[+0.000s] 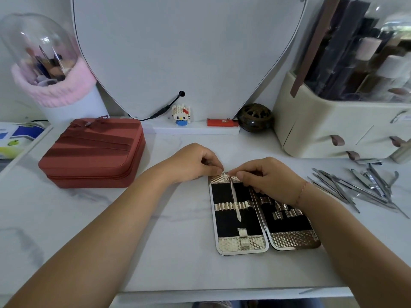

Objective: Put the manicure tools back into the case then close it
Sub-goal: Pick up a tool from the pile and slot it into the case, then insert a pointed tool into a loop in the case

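An open manicure case (242,245) with gold patterned edges and black lining lies flat on the white marble table. One slim metal tool (235,198) sits in the left half, threaded under the elastic band. My left hand (193,163) pinches the case's top left edge. My right hand (264,176) pinches the top end of that tool, resting over the case's upper right half. A pile of several loose steel manicure tools (364,187) lies on the table to the right of the case.
A red zipped case (95,154) stands to the left. A beige cosmetics organiser (333,127) fills the back right. At the back are a heart-shaped mirror (182,52), a small block figure (181,114), a dark round burner (254,117) and a domed brush holder (51,70).
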The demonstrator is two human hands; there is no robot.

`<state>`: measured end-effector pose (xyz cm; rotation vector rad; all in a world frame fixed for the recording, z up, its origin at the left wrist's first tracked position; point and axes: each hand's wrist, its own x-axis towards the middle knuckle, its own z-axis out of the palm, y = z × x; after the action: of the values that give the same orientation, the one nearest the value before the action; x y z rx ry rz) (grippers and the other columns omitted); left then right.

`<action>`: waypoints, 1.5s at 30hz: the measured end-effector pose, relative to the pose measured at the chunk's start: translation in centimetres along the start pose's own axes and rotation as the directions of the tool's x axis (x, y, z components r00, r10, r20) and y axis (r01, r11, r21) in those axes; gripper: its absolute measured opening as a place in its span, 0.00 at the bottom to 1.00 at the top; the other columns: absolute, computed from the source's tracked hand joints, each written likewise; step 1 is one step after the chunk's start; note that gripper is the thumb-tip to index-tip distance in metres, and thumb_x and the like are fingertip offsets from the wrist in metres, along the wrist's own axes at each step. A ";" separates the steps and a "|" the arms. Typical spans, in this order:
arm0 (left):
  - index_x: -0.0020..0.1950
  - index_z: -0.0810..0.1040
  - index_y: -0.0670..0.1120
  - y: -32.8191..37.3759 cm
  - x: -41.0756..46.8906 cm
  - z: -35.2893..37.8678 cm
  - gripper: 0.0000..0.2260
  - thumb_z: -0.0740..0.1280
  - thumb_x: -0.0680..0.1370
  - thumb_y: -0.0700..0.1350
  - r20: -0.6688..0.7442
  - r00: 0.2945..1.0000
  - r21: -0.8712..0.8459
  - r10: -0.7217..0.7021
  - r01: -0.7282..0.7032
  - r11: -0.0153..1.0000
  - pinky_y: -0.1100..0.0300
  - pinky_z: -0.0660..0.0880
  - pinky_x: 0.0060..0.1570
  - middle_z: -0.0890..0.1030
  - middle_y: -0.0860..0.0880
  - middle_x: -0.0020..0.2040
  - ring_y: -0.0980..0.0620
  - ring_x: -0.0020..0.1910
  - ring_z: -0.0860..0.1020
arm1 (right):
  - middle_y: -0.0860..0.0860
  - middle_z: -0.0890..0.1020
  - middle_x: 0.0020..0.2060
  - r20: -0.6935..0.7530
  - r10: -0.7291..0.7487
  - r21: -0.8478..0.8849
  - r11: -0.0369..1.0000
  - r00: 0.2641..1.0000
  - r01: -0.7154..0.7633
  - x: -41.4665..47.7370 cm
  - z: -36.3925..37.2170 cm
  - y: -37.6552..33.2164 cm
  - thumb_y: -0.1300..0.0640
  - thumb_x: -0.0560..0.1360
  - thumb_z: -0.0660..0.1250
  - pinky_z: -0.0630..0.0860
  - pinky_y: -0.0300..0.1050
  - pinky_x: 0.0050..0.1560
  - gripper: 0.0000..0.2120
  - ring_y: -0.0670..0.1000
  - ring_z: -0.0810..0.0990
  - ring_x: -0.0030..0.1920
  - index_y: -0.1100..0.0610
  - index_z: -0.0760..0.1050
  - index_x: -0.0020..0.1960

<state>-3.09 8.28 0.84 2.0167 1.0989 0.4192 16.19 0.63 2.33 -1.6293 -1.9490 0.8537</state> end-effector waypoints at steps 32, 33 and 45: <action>0.38 0.83 0.52 0.3 -0.2 0.3 0.04 0.74 0.72 0.44 -0.041 0.999 -0.027 -0.028 0.027 0.999 0.71 0.71 0.39 0.82 0.55 0.36 0.64 0.33 0.76 | 0.50 0.77 0.28 -0.594 0.358 0.025 0.903 0.721 -0.428 -7.1 -7.5 9.6 0.57 0.69 0.73 0.68 0.40 0.33 0.07 0.50 0.73 0.29 0.57 0.77 0.36; 0.39 0.83 0.52 0.3 -0.2 0.3 0.04 0.74 0.72 0.44 -0.042 0.999 -0.024 -0.029 0.027 0.999 0.70 0.71 0.39 0.82 0.55 0.36 0.64 0.33 0.76 | 0.51 0.77 0.29 -0.588 0.357 0.022 0.904 0.726 -0.427 -7.0 -7.6 9.5 0.56 0.69 0.73 0.68 0.39 0.32 0.06 0.50 0.73 0.29 0.58 0.78 0.36; 0.38 0.83 0.53 0.4 -0.3 0.3 0.05 0.74 0.72 0.44 -0.044 0.999 -0.026 -0.030 0.029 0.999 0.68 0.71 0.40 0.83 0.54 0.37 0.61 0.35 0.76 | 0.52 0.81 0.33 -0.575 0.384 0.157 0.918 0.723 -0.363 -7.0 -8.6 9.3 0.63 0.69 0.72 0.71 0.31 0.30 0.03 0.41 0.75 0.27 0.58 0.80 0.42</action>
<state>-2.82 7.76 0.99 1.9749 1.1435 0.4623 29.94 -3.81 2.11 -2.0037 -1.1765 0.4087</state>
